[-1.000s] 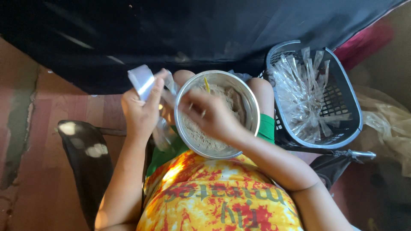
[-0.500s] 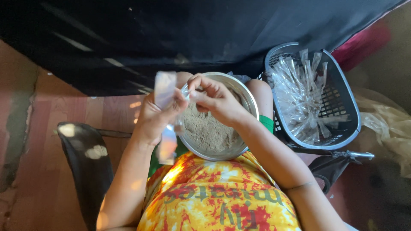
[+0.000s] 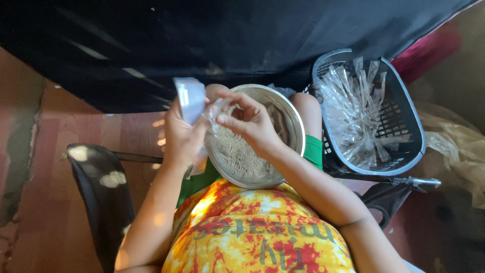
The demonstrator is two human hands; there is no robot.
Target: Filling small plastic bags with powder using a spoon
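A wide black sheet (image 3: 227, 40) is hanging across the top of the view, smooth and slightly glossy, above a floor of reddish tiles (image 3: 45, 167). To the right a dark plastic basket (image 3: 406, 108) with slotted walls is sitting beside the person's knee, holding a loose heap of narrow, crinkly clear packets (image 3: 356, 114). A round metal bowl (image 3: 298, 129) is resting on the person's lap, shiny at the rim and filled with a dry, grainy tan powder (image 3: 242, 156).

A second ago the right hand was lying low over the powder and the left hand was holding the packet off to the side; now both hands are meeting above the bowl's left rim. That reads as the packet being worked open or filled at its mouth.

The left hand (image 3: 183, 136) is clenching a small, thin clear plastic packet (image 3: 191, 98), upright, with its top standing above the fingers. The right hand (image 3: 250, 121) is pinching at that packet's near edge with curled fingertips, just above the powder.
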